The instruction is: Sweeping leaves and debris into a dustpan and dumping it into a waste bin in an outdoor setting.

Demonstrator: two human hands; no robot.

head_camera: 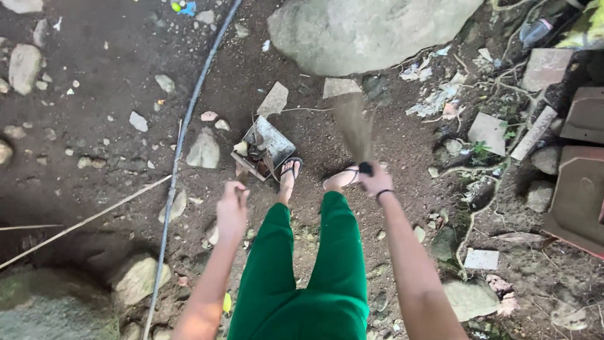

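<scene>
right hand (375, 180): closed around the dark handle (365, 168) of a broom; its brown bristle fan (354, 129) rises blurred above the fist toward the large grey boulder (365, 28). a dark band (384, 193) circles the right wrist.

left hand (232, 208): fingers curled into a loose fist, held out over the ground; whether it holds anything cannot be told.

between the hands: two legs in green trousers (302, 271), feet in dark strapped sandals (290, 169) standing on bare brown soil (113, 138).

just beyond the left foot: a tilted metal dustpan-like tray (272, 140) holding scraps and debris, resting on the soil and touching a grey stone (204, 151) on its left side.

a black hose (182, 132) runs from the top edge down to the bottom edge, left of the left hand. a thin pale stick (82, 223) lies diagonally across the soil, meeting the hose.

right of the right arm: flat tile pieces (487, 131), roots, litter, and reddish slabs (576, 195) at the frame edge. scattered stones lie over the left area.
</scene>
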